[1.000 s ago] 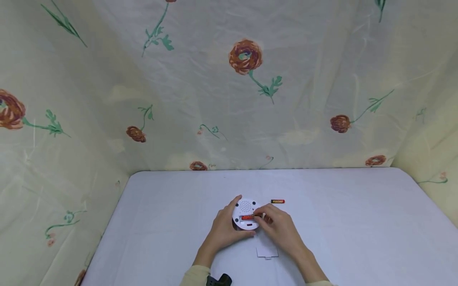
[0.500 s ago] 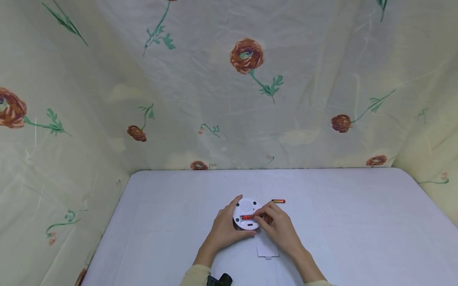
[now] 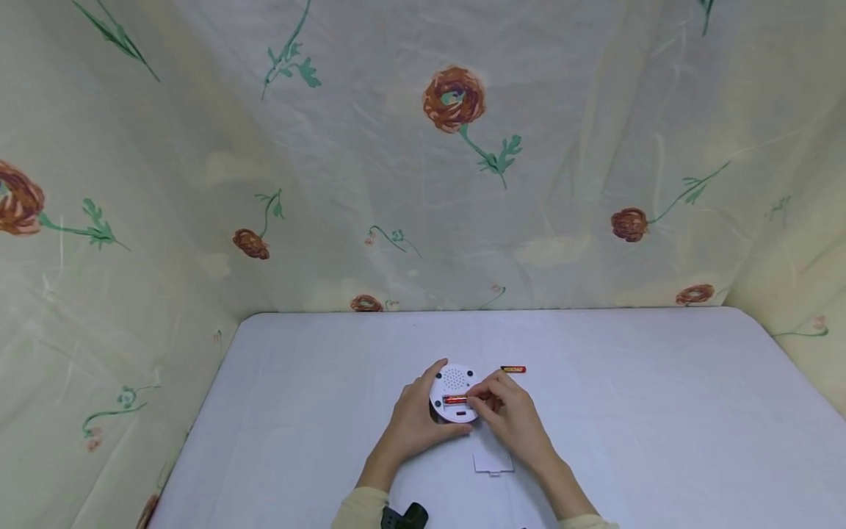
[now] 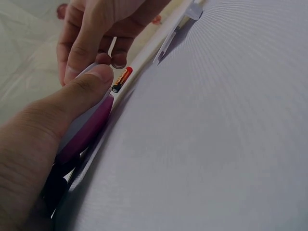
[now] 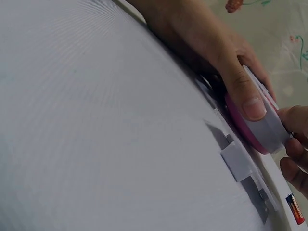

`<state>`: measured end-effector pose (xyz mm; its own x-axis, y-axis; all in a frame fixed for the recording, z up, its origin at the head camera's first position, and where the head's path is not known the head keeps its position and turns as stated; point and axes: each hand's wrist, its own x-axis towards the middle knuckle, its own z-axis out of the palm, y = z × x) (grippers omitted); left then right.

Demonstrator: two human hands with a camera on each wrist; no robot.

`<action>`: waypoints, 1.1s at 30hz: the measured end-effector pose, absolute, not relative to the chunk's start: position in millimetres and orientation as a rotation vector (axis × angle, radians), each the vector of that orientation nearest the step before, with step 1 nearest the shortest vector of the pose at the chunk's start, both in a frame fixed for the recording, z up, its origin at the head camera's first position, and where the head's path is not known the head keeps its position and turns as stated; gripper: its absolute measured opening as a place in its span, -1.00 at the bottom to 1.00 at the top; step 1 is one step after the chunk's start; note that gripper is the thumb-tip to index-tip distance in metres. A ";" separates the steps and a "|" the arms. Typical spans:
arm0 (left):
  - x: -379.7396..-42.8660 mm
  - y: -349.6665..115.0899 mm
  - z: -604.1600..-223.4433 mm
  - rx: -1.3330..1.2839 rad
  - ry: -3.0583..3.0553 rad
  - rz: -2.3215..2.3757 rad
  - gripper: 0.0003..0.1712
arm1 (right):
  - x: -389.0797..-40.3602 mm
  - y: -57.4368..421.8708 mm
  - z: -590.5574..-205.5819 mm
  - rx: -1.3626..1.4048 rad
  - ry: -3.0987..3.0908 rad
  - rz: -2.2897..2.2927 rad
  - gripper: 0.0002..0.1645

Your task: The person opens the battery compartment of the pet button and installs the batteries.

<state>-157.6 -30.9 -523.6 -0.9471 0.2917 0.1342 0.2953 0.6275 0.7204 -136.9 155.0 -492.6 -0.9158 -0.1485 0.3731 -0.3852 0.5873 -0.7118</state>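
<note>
I see the left hand gripping a round white-and-magenta plastic device; in its slot, the right hand pinches a red cylindrical battery; a second red-and-black battery lies right of the device.

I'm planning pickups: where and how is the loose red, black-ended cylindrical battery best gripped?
Likely the middle of the loose red, black-ended cylindrical battery, from above, pinched across its near and far sides: it lies flat on the white table, its length running left to right in the head view.
</note>
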 end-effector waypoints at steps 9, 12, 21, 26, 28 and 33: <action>-156.4 -31.1 -521.3 -0.499 -2.842 -1.266 0.26 | -136.9 154.1 -494.5 0.414 -2.557 1.239 -0.87; -156.2 -30.6 -520.1 -0.494 -2.846 -1.265 0.26 | -137.0 154.2 -494.0 0.411 -2.561 1.238 -0.88; -157.1 -30.5 -521.8 -0.504 -2.839 -1.263 0.26 | -135.3 153.5 -491.6 0.382 -2.575 1.247 -0.92; -156.3 -31.1 -521.5 -0.494 -2.854 -1.290 0.26 | -135.8 153.5 -492.0 0.368 -2.593 1.255 -0.93; -156.2 -31.1 -521.1 -0.492 -2.853 -1.296 0.26 | -136.5 153.8 -492.1 0.366 -2.600 1.255 -0.94; -156.7 -30.3 -519.9 -0.501 -2.839 -1.298 0.24 | -137.9 154.7 -489.7 0.353 -2.629 1.261 -0.94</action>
